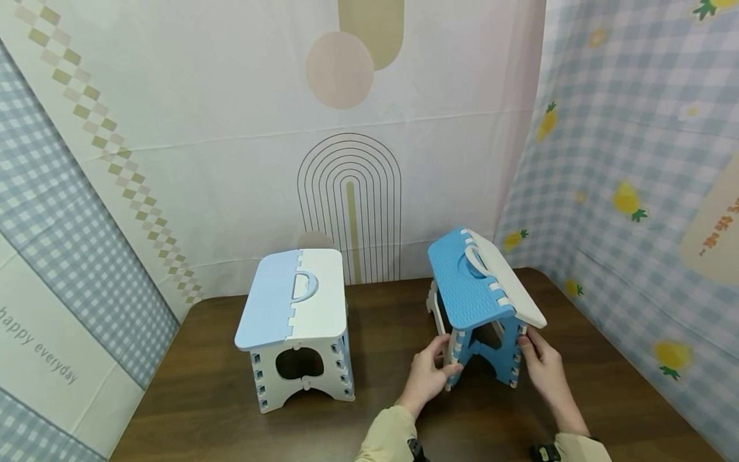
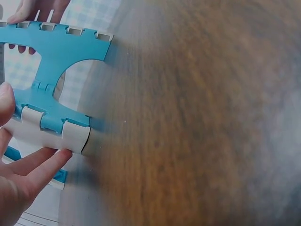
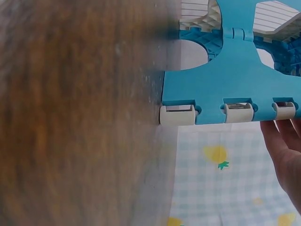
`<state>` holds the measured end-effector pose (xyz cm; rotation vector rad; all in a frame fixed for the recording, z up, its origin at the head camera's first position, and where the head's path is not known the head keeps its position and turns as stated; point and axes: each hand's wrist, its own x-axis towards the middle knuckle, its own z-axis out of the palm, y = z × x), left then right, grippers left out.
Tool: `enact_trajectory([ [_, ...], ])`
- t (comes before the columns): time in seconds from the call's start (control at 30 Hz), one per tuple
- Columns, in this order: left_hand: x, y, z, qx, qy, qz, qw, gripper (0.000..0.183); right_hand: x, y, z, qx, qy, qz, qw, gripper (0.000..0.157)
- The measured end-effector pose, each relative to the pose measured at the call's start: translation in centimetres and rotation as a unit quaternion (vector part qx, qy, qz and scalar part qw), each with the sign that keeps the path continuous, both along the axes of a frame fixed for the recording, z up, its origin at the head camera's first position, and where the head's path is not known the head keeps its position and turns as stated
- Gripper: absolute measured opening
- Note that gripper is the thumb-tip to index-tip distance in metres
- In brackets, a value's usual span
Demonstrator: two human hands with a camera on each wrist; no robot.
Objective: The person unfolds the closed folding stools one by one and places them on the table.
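Note:
A blue-and-white folding step stool (image 1: 464,289) stands at the right of the table, its seat halves sloping down from a raised middle hinge line. At its near left leg, my left hand (image 1: 426,375) grips the edge, thumb on the near face and fingers behind. My right hand (image 1: 544,371) holds the near right edge just below the white seat half. The left wrist view shows right-hand fingertips curled past the blue end panel (image 2: 49,56). That panel's center hinge (image 3: 238,34) appears slightly bent in the right wrist view.
A second folding stool (image 1: 294,321), pale blue and white, stands unfolded with a flat seat to the left. Both stools are on a dark wooden table (image 1: 381,410). Patterned cloth (image 1: 242,160) hangs behind the table, and checked cloth (image 1: 623,256) on the right.

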<state>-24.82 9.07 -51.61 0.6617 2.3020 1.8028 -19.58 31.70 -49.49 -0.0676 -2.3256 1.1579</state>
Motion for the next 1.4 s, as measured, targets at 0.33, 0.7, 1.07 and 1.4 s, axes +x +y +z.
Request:
enact_trajectory([
  [0.33, 0.1, 0.1, -0.5, 0.005, -0.008, 0.006, 0.9999, 0.049, 0.1, 0.6, 0.0, 0.004, -0.011, 0.001, 1.0, 0.045],
  [0.7, 0.0, 0.0, -0.3, -0.004, 0.017, 0.009, 0.9998, 0.048, -0.5, 1.4, 0.1, -0.023, -0.03, 0.016, 0.999, 0.049],
  [1.07, -0.1, 0.4, -0.3, -0.011, 0.026, 0.016, 0.9995, 0.047, -0.5, 1.8, -0.2, -0.061, -0.034, 0.019, 0.997, 0.049],
  [1.4, -0.4, -0.4, 0.5, -0.039, 0.018, -0.027, 0.9987, 0.048, -0.2, 2.7, 1.5, 0.017, -0.105, 0.059, 0.993, 0.056],
])
